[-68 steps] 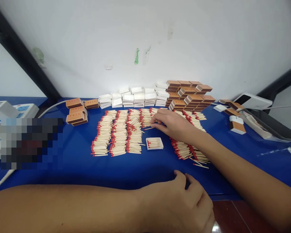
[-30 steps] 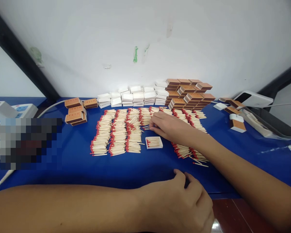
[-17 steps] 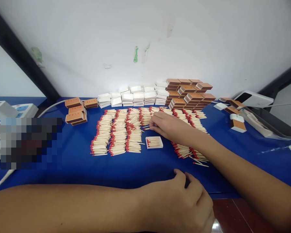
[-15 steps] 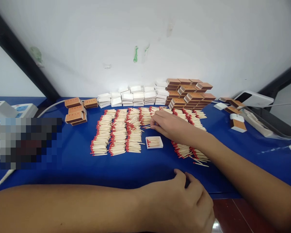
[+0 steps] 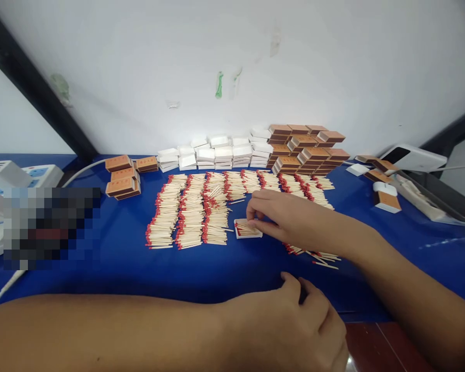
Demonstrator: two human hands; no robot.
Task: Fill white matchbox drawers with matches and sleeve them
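A small white matchbox tray (image 5: 248, 236) with red-headed matches in it lies on the blue table (image 5: 132, 274). Over its right end is my right hand (image 5: 273, 209), fingers pinched together at the matches; a match seems to be between the fingertips. My left hand (image 5: 294, 320) rests at the table's front edge with fingers curled and a gap between thumb and index, holding nothing visible. Rows of matches (image 5: 189, 217) lie left of the tray, and further matches (image 5: 321, 194) lie to the right, partly behind my right forearm.
Stacked white trays (image 5: 222, 155) and brown matchboxes (image 5: 310, 150) stand along the wall. More matchboxes (image 5: 124, 178) are at the left, near a power strip (image 5: 42, 175) and a blurred dark object (image 5: 54, 227). A white device (image 5: 413, 157) and dark case (image 5: 442, 194) lie right.
My right hand has moved from the matches behind the tray down towards me, onto the tray. My left hand has barely moved.
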